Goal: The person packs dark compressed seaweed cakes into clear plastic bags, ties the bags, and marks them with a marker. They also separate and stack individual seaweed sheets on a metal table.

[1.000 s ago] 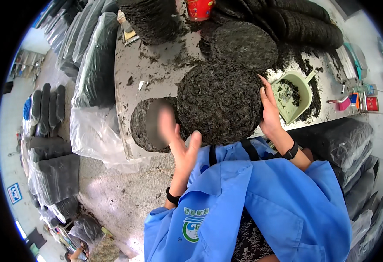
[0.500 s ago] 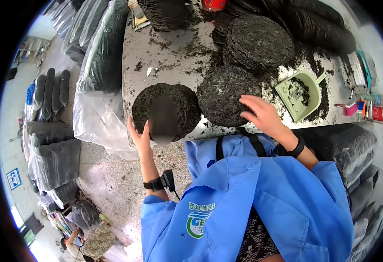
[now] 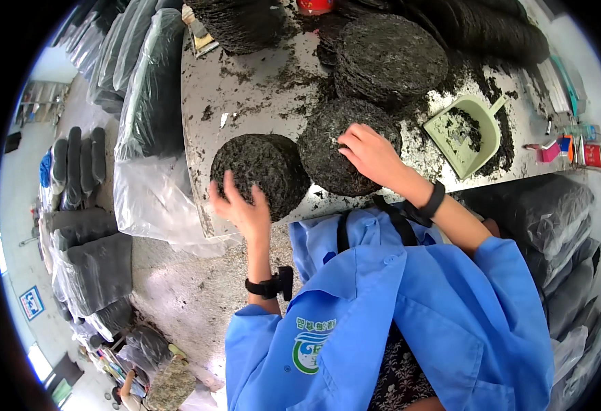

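Note:
Two round stacks of dark, rough sheets that look like dried seaweed lie side by side near the table's front edge. Over the near left rim of the left stack (image 3: 266, 168), my left hand (image 3: 243, 211) is open, fingers spread, with nothing in it. My right hand (image 3: 370, 156) is above the middle stack (image 3: 324, 154), thumb and fingertips drawn together in a pinch. A small pale speck shows by those fingertips; what they hold, if anything, I cannot make out.
Behind stands a taller round stack (image 3: 391, 58), with another dark stack (image 3: 239, 24) at the back left. A pale green dustpan (image 3: 466, 133) holding dark scraps lies to the right. Beside it are crumbs and small coloured items. Plastic-wrapped bundles (image 3: 151, 89) line the table's left side.
My left hand has moved from the left stack's side to over its near rim, fingers spreading. My right hand has shifted left across the middle stack, and its fingers have closed to a pinch.

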`<state>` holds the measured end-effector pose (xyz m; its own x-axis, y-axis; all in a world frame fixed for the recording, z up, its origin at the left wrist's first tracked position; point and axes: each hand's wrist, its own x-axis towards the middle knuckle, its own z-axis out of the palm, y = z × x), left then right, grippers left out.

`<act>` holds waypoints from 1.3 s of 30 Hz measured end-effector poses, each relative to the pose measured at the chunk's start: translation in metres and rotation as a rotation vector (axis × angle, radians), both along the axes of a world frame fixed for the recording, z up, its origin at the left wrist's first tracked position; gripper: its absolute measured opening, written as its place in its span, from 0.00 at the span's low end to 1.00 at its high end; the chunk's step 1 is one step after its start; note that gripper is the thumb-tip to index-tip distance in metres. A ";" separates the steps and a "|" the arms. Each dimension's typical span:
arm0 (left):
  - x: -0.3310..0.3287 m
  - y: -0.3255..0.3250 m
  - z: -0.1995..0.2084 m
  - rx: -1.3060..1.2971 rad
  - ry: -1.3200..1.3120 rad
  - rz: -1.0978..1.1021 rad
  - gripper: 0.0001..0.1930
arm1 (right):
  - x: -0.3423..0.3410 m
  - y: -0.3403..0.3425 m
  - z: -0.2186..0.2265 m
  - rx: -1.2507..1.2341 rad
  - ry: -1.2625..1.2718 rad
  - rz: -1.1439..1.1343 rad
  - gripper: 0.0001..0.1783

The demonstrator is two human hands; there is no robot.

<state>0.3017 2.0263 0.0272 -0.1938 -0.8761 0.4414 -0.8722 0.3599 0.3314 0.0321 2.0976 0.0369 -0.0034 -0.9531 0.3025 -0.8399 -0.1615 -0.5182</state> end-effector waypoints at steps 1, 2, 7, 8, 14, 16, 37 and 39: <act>-0.009 0.000 0.000 0.038 0.069 -0.152 0.29 | 0.001 -0.009 -0.004 0.026 0.006 -0.017 0.08; -0.019 0.000 -0.002 0.077 0.139 -0.302 0.26 | 0.001 -0.016 -0.010 0.053 0.053 -0.023 0.07; -0.071 0.024 -0.024 0.458 0.286 -0.364 0.27 | 0.008 -0.028 -0.022 0.122 0.235 -0.036 0.04; -0.077 0.024 -0.019 0.716 0.303 -0.272 0.29 | 0.009 -0.031 -0.021 0.135 0.263 -0.034 0.03; -0.084 0.026 -0.028 0.719 0.376 -0.201 0.30 | -0.011 -0.035 -0.025 0.143 0.027 0.009 0.04; -0.085 0.026 -0.025 0.756 0.398 -0.167 0.29 | -0.027 -0.026 -0.022 0.194 -0.436 0.044 0.05; -0.107 0.023 -0.031 0.697 0.520 -0.173 0.25 | -0.347 0.188 -0.155 0.284 -0.521 -1.229 0.11; -0.108 0.023 -0.026 0.691 0.602 -0.156 0.25 | -0.329 0.181 -0.134 0.215 -0.516 -1.188 0.10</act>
<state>0.1941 2.0496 0.0008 -0.2392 -0.9654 -0.1040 -0.4416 0.0127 0.8971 -0.2965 2.2791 -0.0972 -0.9373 -0.3177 -0.1430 -0.1103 0.6599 -0.7433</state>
